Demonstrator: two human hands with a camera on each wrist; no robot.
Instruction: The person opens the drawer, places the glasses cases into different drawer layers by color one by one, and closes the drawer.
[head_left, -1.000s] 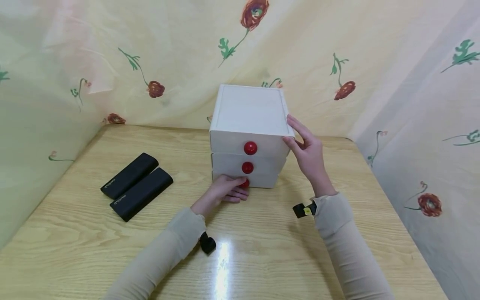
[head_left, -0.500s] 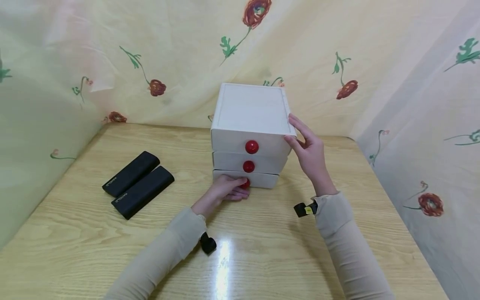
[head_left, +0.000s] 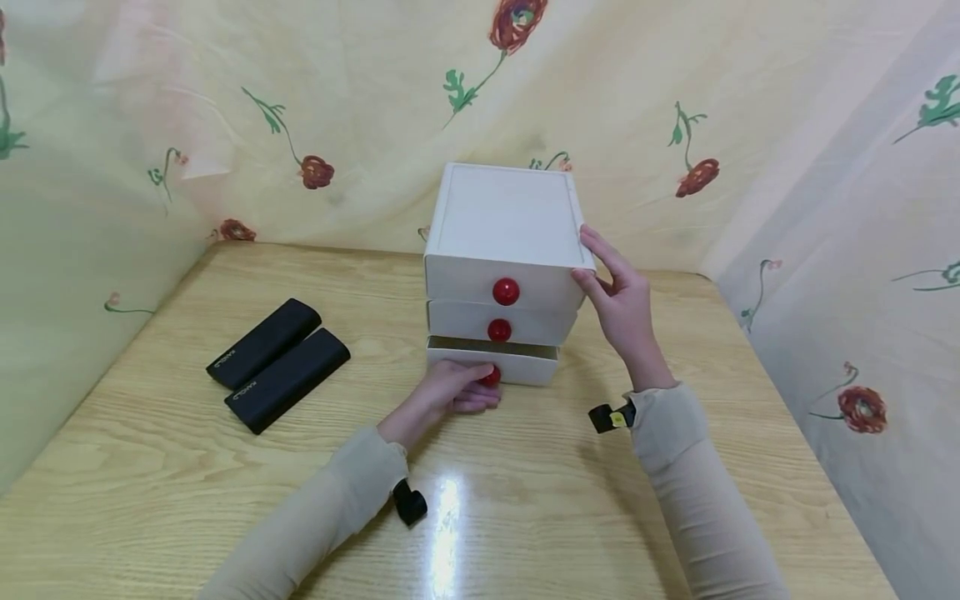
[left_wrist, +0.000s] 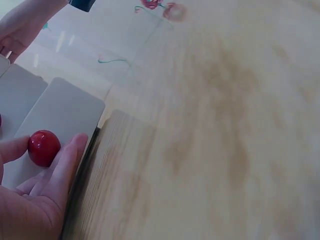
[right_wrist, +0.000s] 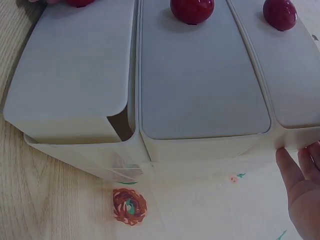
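Note:
A white three-drawer box [head_left: 510,212] stands at the back of the table, each drawer front bearing a round red knob. My left hand [head_left: 450,390] pinches the knob [left_wrist: 44,148] of the bottom drawer [head_left: 528,367] between thumb and fingers. That drawer is slid out a little, with a dark gap along its top; the upper two are closed. My right hand [head_left: 618,308] holds the box's top right edge, thumb at the front corner and fingers along the side. In the right wrist view the bottom drawer juts past the middle drawer [right_wrist: 200,85].
Two black oblong cases [head_left: 262,342] with small lettering lie side by side on the wooden table [head_left: 525,500], left of the box. Flower-patterned cloth [head_left: 360,125] hangs behind the table and along both sides.
The bottom drawer has come out toward me from closed, with my left hand moving back on its knob. My right hand keeps its place on the box. The head view has shifted slightly.

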